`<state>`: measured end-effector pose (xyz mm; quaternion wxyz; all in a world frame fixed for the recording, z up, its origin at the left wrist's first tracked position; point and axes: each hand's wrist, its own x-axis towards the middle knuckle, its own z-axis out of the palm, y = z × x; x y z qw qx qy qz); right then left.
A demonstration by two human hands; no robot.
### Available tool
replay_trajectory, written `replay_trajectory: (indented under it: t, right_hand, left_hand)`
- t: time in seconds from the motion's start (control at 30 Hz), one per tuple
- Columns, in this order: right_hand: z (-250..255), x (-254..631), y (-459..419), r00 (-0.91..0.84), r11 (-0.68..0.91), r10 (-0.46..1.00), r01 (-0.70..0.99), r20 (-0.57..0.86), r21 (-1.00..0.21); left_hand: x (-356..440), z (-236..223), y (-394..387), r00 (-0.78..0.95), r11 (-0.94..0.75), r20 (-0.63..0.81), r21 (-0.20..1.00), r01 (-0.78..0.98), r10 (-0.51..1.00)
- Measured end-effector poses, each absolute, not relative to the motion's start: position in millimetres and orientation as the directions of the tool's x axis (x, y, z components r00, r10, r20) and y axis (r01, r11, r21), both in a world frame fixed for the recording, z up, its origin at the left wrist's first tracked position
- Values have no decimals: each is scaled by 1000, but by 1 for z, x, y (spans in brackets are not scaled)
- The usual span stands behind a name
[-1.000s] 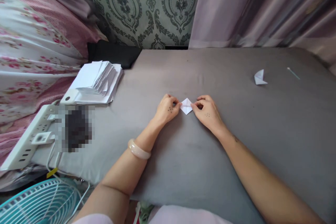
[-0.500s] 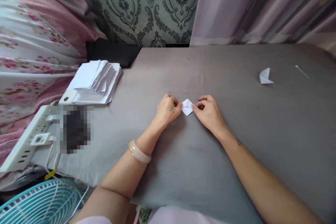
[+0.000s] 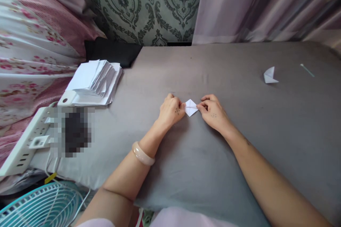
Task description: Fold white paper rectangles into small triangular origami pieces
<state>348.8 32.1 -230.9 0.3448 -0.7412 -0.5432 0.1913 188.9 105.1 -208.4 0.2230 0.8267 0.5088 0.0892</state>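
Note:
A small piece of white folded paper [image 3: 190,108], diamond-shaped with crease lines across it, is held between my two hands low over the grey cloth surface [image 3: 202,163]. My left hand [image 3: 172,110] pinches its left corner between thumb and finger. At the opposite corner, the thumb and finger of my right hand [image 3: 213,111] are closed on the paper, with the other fingers loosely curled. A pale bangle [image 3: 143,154] circles my left wrist.
Far right stand a second folded white paper piece [image 3: 270,75] and a thin stick [image 3: 307,70]. To the left are a stack of white paper [image 3: 92,81], a black folded item [image 3: 113,53], a power strip [image 3: 23,142], a blurred-out dark object [image 3: 77,131] and a blue fan [image 3: 45,207].
My right hand has shifted very slightly to the right at the paper's corner. The paper stays between both hands, and the view has tilted a little.

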Motion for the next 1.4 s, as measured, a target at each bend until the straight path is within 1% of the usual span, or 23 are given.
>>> replay_trajectory:
  t: [0.23,0.5,0.73,0.93,1.07,1.17,1.27,1.33,1.37,1.4]
  right_hand:
    - [-231,345,33,378,-186,919,664,111,-725]
    - [-228,343,33,410,-209,907,638,97,-741]
    - [-229,344,33,403,-221,911,654,86,-724]
    - [-229,350,33,388,-196,916,649,99,-735]
    - [-223,356,33,383,-222,923,626,46,-748]
    - [-220,361,32,358,-207,933,611,33,-764]
    - [-224,363,30,409,-227,912,509,2,-831]
    - [-227,361,28,485,-213,874,446,35,-869]
    - [-228,357,26,511,-178,854,456,93,-872]
    - [-228,353,24,506,-124,844,508,178,-853]
  left_hand:
    - [189,-208,106,460,-378,-82,453,807,884]
    - [189,-208,107,460,-373,-88,462,805,884]
    - [190,-206,107,463,-377,-98,445,812,881]
    - [188,-208,109,469,-379,-94,460,803,878]
    - [186,-208,110,482,-390,-90,468,793,871]
    - [185,-208,111,500,-411,-82,463,785,862]
    - [185,-209,112,511,-425,-79,455,783,856]
    - [185,-209,112,513,-427,-83,450,784,855]
    - [185,-209,112,512,-427,-84,449,785,855]
    - [186,-209,112,512,-427,-84,447,786,855]
